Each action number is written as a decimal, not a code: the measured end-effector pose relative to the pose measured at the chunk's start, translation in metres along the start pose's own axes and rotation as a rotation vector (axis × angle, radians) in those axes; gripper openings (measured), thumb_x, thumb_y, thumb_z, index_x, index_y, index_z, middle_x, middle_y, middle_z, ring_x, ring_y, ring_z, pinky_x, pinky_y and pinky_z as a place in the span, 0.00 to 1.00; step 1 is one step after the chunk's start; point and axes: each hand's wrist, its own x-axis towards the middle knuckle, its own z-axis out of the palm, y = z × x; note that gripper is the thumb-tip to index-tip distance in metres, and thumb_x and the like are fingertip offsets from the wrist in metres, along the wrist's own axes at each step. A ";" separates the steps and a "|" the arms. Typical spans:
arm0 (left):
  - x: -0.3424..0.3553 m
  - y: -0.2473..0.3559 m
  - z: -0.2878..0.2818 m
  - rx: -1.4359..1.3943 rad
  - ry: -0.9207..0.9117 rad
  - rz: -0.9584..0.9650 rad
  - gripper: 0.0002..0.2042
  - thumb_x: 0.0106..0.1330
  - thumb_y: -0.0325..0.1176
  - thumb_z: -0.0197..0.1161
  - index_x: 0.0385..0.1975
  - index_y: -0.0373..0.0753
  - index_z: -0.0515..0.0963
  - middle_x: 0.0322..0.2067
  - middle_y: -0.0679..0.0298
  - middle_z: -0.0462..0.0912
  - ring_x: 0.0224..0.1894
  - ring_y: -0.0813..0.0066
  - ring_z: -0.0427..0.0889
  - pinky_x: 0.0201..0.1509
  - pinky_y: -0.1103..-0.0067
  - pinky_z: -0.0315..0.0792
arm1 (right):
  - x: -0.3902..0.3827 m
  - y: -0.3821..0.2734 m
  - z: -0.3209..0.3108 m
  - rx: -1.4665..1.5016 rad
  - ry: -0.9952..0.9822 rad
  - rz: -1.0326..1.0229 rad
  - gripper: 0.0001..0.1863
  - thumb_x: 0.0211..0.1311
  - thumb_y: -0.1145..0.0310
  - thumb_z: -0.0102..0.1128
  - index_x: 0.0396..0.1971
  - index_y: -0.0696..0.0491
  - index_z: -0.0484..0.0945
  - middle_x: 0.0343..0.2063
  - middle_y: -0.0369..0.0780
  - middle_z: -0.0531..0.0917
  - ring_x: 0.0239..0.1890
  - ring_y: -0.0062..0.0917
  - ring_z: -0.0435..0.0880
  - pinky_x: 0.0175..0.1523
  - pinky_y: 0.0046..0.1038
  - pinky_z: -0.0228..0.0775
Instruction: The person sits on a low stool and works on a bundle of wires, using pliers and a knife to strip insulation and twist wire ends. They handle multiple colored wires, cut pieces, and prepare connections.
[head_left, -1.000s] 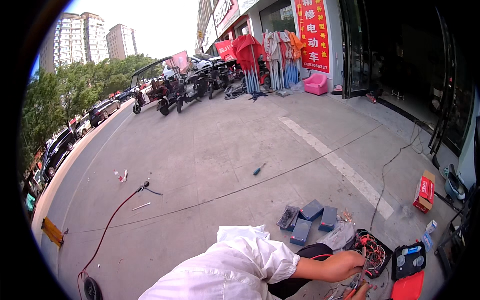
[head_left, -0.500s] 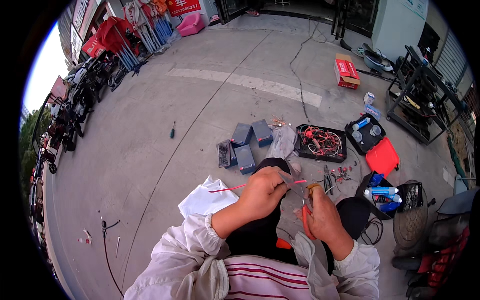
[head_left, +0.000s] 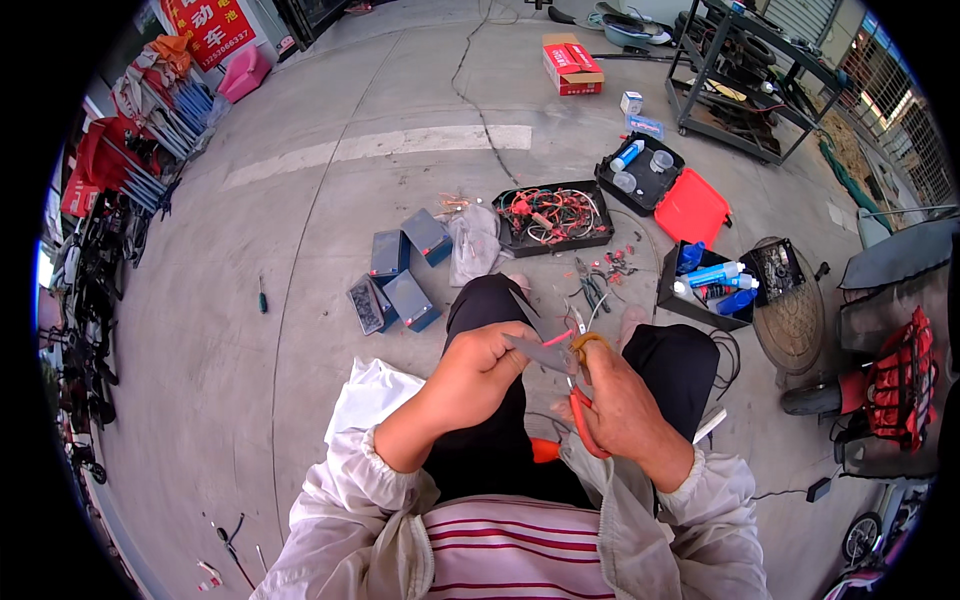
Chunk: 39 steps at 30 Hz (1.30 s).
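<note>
My left hand [head_left: 487, 372] is closed over my lap, pinching a thin red wire [head_left: 558, 338] whose short end shows toward my right hand. My right hand [head_left: 625, 400] grips red-handled scissors [head_left: 586, 425]. Their grey blades point up and left, beside the wire and my left fingers. A brownish wrap [head_left: 588, 344] sits at my right thumb. Whether the blades touch the wire is hard to make out. Below, between my thighs, an orange-red piece [head_left: 545, 450] shows; its kind is unclear.
Dark blue-grey batteries [head_left: 408, 300] stand ahead left beside a grey cloth [head_left: 474, 245]. A black tray of tangled wires [head_left: 555, 243], pliers [head_left: 590, 285], an open red-and-black case [head_left: 690, 205] and a box of bottles [head_left: 710, 318] lie ahead right. A screwdriver [head_left: 262, 298] rests far left.
The view has turned right, so the floor things sit further left. The long red wire tail left of my left hand no longer shows. Both hands stay close together, the scissors still in the right.
</note>
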 end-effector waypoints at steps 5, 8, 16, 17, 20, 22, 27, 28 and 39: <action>0.010 0.002 0.004 -0.254 -0.114 -0.126 0.06 0.71 0.26 0.53 0.38 0.34 0.77 0.27 0.69 0.74 0.30 0.83 0.71 0.35 0.81 0.69 | -0.002 0.002 -0.011 0.046 -0.026 0.038 0.33 0.54 0.47 0.67 0.40 0.62 0.65 0.34 0.54 0.77 0.39 0.51 0.78 0.42 0.43 0.70; 0.017 0.007 0.011 -0.385 -0.140 -0.214 0.07 0.72 0.29 0.52 0.36 0.35 0.76 0.23 0.72 0.70 0.25 0.86 0.66 0.27 0.84 0.62 | -0.006 0.004 -0.017 0.078 -0.039 0.108 0.33 0.54 0.47 0.67 0.40 0.62 0.65 0.35 0.54 0.76 0.40 0.51 0.78 0.43 0.43 0.70; 0.036 0.009 0.012 -0.859 -0.377 -0.535 0.08 0.72 0.28 0.51 0.32 0.34 0.74 0.18 0.75 0.60 0.18 0.88 0.54 0.20 0.86 0.49 | -0.007 0.019 -0.029 -0.026 0.057 -0.020 0.30 0.47 0.57 0.73 0.40 0.59 0.65 0.34 0.51 0.75 0.37 0.49 0.76 0.41 0.39 0.69; 0.038 0.009 0.012 -0.864 -0.387 -0.524 0.07 0.71 0.28 0.51 0.32 0.34 0.74 0.18 0.75 0.60 0.18 0.88 0.54 0.20 0.86 0.49 | -0.008 0.020 -0.032 -0.025 0.027 0.016 0.30 0.46 0.57 0.73 0.40 0.59 0.65 0.34 0.50 0.75 0.37 0.49 0.76 0.41 0.39 0.69; 0.042 0.004 0.015 -0.849 -0.372 -0.466 0.06 0.71 0.28 0.51 0.33 0.35 0.74 0.19 0.74 0.61 0.19 0.88 0.55 0.20 0.86 0.49 | -0.010 0.024 -0.032 0.012 0.001 0.105 0.30 0.45 0.58 0.74 0.40 0.58 0.66 0.33 0.50 0.74 0.36 0.49 0.76 0.40 0.39 0.68; 0.044 0.000 0.024 -0.794 -0.306 -0.397 0.05 0.71 0.27 0.51 0.35 0.35 0.74 0.19 0.74 0.63 0.19 0.88 0.56 0.20 0.87 0.49 | -0.011 0.025 -0.031 0.035 0.020 0.139 0.30 0.45 0.58 0.74 0.40 0.58 0.66 0.33 0.50 0.74 0.36 0.49 0.76 0.40 0.39 0.68; 0.046 -0.001 0.029 -0.723 -0.288 -0.409 0.05 0.69 0.26 0.53 0.37 0.35 0.76 0.20 0.74 0.65 0.19 0.89 0.58 0.21 0.87 0.50 | -0.008 0.028 -0.032 -0.037 0.095 0.057 0.31 0.46 0.57 0.74 0.40 0.59 0.66 0.33 0.50 0.74 0.38 0.49 0.75 0.43 0.41 0.68; 0.048 -0.001 0.025 -0.759 -0.330 -0.453 0.05 0.67 0.25 0.53 0.37 0.34 0.77 0.20 0.74 0.65 0.19 0.89 0.58 0.21 0.87 0.51 | -0.007 0.027 -0.034 -0.049 0.104 0.035 0.31 0.46 0.56 0.74 0.40 0.59 0.66 0.33 0.50 0.74 0.39 0.50 0.75 0.44 0.41 0.68; 0.060 -0.026 0.031 -0.191 -0.301 -0.170 0.08 0.69 0.27 0.54 0.42 0.34 0.78 0.26 0.71 0.74 0.30 0.84 0.70 0.35 0.82 0.66 | -0.013 0.034 -0.033 -0.091 0.020 0.244 0.31 0.47 0.53 0.73 0.40 0.60 0.68 0.35 0.51 0.77 0.39 0.49 0.78 0.41 0.42 0.70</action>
